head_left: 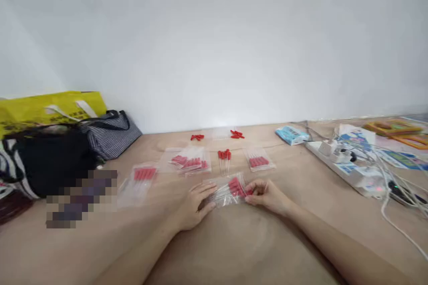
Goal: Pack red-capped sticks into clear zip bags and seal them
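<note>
A clear zip bag (220, 193) lies in front of me, holding several thin-shafted tools with red handles (236, 187), like small screwdrivers. My left hand (197, 205) grips the bag's left end, with the fingers on top and the thumb along the near edge. At the bag's right end, by the red handles, my right hand (264, 193) pinches its edge between thumb and fingers. Just beyond the bag, several loose red-handled tools (224, 160) lie side by side, shafts toward me.
Filled bags lie at left (144, 174), centre-left (192, 162) and right (259, 160). Farther back are two small red piles (197, 137) (237, 134). A tissue pack (291, 135) and corded power strip (347, 171) stand right; a striped bag (112, 136) and black bag (53, 160) left.
</note>
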A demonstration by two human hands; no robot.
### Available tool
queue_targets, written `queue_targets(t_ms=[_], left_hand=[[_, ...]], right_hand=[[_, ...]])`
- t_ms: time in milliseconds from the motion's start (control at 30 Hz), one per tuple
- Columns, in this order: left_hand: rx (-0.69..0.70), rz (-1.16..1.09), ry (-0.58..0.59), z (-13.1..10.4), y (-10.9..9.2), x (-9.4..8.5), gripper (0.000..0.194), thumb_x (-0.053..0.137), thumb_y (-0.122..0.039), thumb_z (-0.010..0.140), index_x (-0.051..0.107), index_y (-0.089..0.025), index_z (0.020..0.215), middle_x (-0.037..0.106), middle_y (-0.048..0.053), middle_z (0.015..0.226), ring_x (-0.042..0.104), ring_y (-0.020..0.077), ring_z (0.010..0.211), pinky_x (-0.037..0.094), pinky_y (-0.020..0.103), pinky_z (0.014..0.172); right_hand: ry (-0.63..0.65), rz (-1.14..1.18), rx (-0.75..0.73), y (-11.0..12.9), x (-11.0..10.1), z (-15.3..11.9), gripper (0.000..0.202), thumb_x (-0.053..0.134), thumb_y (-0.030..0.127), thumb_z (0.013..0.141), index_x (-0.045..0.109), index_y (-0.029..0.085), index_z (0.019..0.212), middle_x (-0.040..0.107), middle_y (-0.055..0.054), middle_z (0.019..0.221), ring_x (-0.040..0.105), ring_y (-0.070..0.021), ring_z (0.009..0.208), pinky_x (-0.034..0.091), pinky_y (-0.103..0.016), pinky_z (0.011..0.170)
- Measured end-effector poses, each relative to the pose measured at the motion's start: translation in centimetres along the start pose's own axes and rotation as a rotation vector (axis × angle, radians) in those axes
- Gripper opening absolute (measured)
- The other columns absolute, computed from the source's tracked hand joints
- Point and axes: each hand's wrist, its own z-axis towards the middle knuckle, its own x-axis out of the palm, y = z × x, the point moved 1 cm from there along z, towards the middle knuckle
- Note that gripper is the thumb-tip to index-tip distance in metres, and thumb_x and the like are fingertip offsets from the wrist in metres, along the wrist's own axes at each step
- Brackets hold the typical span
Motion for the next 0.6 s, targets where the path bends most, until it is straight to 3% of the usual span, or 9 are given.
queue_targets(t_ms=[367, 600], left_hand=[[-0.029, -0.052, 0.012, 0.0, -0.6, -0.8, 0.046, 0.045, -0.033, 0.083, 0.037, -0.023, 0.126, 0.042, 0.004, 0.13, 0.036, 0.0213, 0.12, 0.029, 0.041, 0.101], [-0.044, -0.093, 0.035, -0.2, -0.7, -1.3, 0.047, 0.044, -0.034, 0.083, 0.033, -0.024, 0.128, 0.04, 0.004, 0.132, 0.035, 0.0217, 0.121, 0.028, 0.042, 0.102]], right_hand=[[-0.132, -0.161, -0.077, -0.8, 0.0, 0.4, 0.017, 0.064, 0.032, 0.061, 0.061, 0.015, 0.059, 0.055, 0.002, 0.053, 0.044, -0.0075, 0.047, 0.034, -0.02, 0.046], [-0.178, -0.169, -0.041, -0.3, 0.0, 0.1, 0.022, 0.06, 0.036, 0.063, 0.054, 0.016, 0.056, 0.051, 0.002, 0.051, 0.043, -0.008, 0.046, 0.034, -0.02, 0.044]])
